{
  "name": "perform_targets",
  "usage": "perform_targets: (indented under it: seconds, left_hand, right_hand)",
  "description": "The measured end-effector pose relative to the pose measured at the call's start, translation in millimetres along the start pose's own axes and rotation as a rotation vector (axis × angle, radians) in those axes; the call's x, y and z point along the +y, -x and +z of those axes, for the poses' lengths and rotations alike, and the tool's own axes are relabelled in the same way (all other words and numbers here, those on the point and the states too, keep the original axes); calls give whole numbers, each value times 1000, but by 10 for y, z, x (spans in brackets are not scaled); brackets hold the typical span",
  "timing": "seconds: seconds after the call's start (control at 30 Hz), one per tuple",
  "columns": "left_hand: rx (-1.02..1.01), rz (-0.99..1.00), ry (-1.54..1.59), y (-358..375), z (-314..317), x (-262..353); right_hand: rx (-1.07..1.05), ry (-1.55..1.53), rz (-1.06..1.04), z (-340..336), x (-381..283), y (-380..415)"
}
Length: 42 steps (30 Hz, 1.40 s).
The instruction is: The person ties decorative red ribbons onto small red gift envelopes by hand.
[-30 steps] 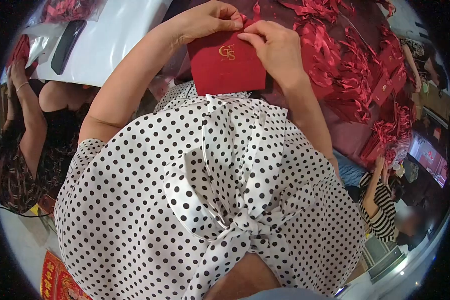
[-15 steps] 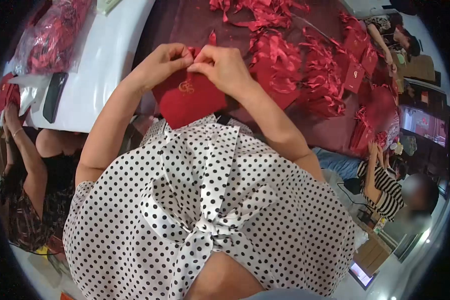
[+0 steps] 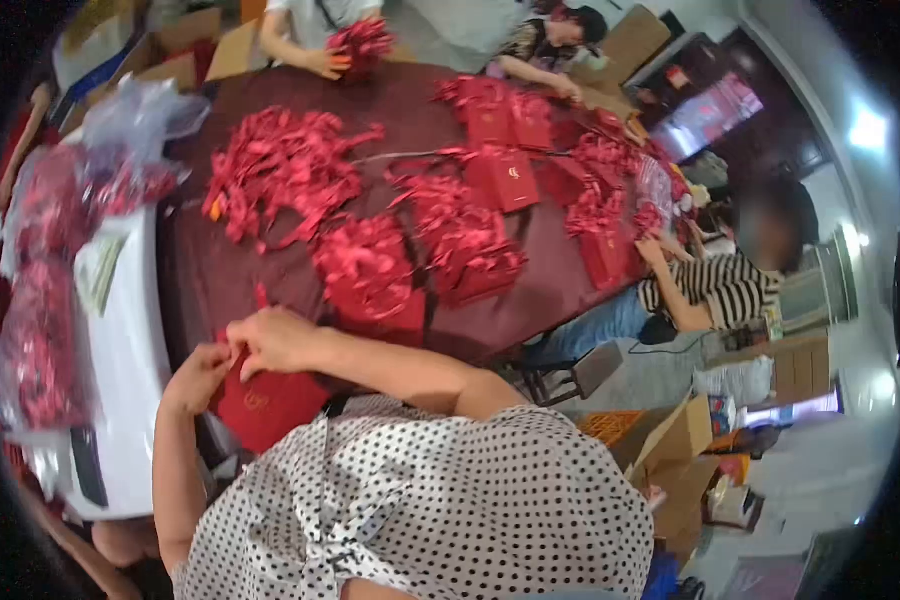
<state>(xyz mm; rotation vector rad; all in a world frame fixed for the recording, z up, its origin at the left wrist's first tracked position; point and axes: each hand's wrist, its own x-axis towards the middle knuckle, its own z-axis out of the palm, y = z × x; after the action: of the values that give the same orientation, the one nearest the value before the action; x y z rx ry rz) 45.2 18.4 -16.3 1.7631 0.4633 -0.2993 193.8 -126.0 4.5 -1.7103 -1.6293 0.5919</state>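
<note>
A red pouch or bag [image 3: 262, 408] with a gold emblem hangs below my two hands at the near edge of the dark red table. My left hand [image 3: 202, 376] pinches at its top edge, with fingertips pressed together. Right beside it, my right hand [image 3: 270, 342] is closed on the pouch's top, where a bit of red ribbon sticks up above the knuckles. The fingertips nearly touch. Beyond my right hand lie a bunch of red ribboned pouches [image 3: 365, 268] and a second bunch [image 3: 457, 238].
Loose red ribbons [image 3: 285, 172] lie on the maroon table [image 3: 195, 270]. Plastic bags of red items [image 3: 48, 335] and a phone [image 3: 88, 467] rest on the white surface at left. Co-workers sit around the table, one in a striped shirt [image 3: 715, 290]; open cardboard boxes [image 3: 675, 450] stand at right.
The view has swung, showing more of the table and room. Both hands and the pouch now appear lower and further left, still held together. A co-worker's hand with red ribbons has come into view.
</note>
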Motion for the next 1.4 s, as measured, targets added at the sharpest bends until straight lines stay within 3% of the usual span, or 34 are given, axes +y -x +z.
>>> perform_targets:
  seconds: [0.07, 0.17, 0.23, 0.33, 0.43, 0.63, 0.8, 0.83, 0.9, 1.0, 1.1, 1.13, 1.17, 1.23, 1.27, 1.3, 1.4]
  left_hand:
    - [-89, 8, 307, 71, 51, 188]
    - [-141, 123, 297, -28, 40, 46]
    - [-109, 106, 196, -13, 47, 127]
    - [66, 330, -399, 35, 77, 329]
    - [46, 486, -418, 54, 57, 333]
    - [65, 288, -343, 112, 52, 139]
    - [-23, 440, -318, 63, -102, 83]
    - [58, 487, -449, 71, -219, 63]
    - [185, 174, -155, 132, -489, -171]
    - [289, 65, -270, 243, -533, -314]
    - [628, 381, 6, 288, -80, -162]
    - [548, 388, 59, 400, -20, -91]
    - [503, 517, 58, 479, 113, 36]
    - [276, 591, -180, 523, 170, 96]
    - [322, 463, -93, 505, 204, 16]
    - [325, 456, -90, 518, 211, -36]
    - [280, 597, -15, 570, 227, 38]
  right_hand:
    - [-5, -53, -14, -72, -48, 29]
    - [-48, -26, 29, -127, -119, 63]
    - [-48, -1, -7, -118, -82, 85]
    - [-4, 86, -48, -94, -82, 109]
    - [-62, 74, 9, -118, -137, 89]
    - [-139, 124, 40, -94, -203, 132]
    - [-93, -25, -112, -85, -200, 148]
    - [-95, -27, -112, -97, -190, 155]
    - [-92, 21, -81, -119, -147, 187]
    - [-36, -17, -55, -122, -40, 227]
    - [-19, -24, -29, -122, -29, 224]
    - [-19, -40, -26, -117, -18, 213]
    - [-20, -58, -20, -104, -7, 207]
    - [-8, -27, -30, -71, 41, 206]
    - [8, 8, -43, -35, 77, 207]
    - [88, 25, -102, 25, 124, 212]
    - [147, 14, -105, 135, 144, 206]
